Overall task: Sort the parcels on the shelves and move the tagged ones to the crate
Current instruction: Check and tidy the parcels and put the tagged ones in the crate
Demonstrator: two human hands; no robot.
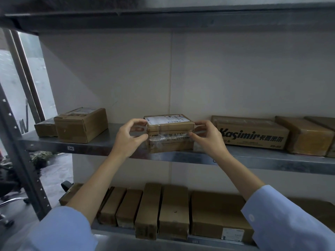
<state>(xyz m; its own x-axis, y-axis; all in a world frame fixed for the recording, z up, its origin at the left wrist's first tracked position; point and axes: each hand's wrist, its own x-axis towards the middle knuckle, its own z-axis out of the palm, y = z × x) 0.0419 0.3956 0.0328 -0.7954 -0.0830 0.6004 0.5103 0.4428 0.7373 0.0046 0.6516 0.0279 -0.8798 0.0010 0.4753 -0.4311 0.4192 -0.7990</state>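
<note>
A small flat cardboard parcel (169,124) with a white shipping label on top lies on a second taped parcel (170,144) at the middle of the grey metal shelf (253,160). My left hand (129,136) grips the top parcel's left end, fingers over the upper edge and thumb lower down. My right hand (206,135) holds its right end the same way. No crate is in view.
Two brown boxes (79,125) stand at the shelf's left, a long "Kasimir" box (252,133) and more parcels (306,136) at its right. The lower shelf holds several upright parcels (163,211). A steel upright (23,160) and an office chair (10,192) are at the left.
</note>
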